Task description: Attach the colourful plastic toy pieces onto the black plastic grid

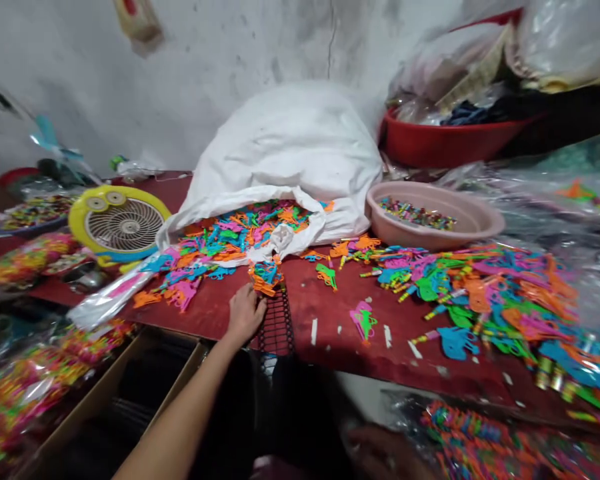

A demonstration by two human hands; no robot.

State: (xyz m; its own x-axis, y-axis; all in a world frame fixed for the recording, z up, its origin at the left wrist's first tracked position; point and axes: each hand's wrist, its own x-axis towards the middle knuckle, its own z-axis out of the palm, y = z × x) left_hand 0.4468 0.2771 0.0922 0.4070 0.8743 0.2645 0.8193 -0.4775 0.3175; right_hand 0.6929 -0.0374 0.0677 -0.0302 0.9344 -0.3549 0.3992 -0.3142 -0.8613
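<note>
My left hand [246,312] rests at the front of the red table, fingers curled down beside a black wire rack [276,323]. Right by its fingertips sits a small heap of orange and blue plastic toy guns [266,277]; what the fingers hold, if anything, is hidden. Behind it, a large white sack [290,147] lies with its mouth open, spilling many-coloured toy guns [230,233]. Low in the picture, my right hand [385,453] is dark and blurred below the table edge, its fingers unclear. A green and pink toy gun [364,321] lies alone on the table.
Toy guns with small yellow-banded tubes attached [460,293] cover the table's right side. A pink basin [435,233] holds small shiny tubes. A yellow fan [123,223] stands left, above a cardboard box [180,383]. Bagged toys [35,393] lie lower left; a red basin [445,143] is behind.
</note>
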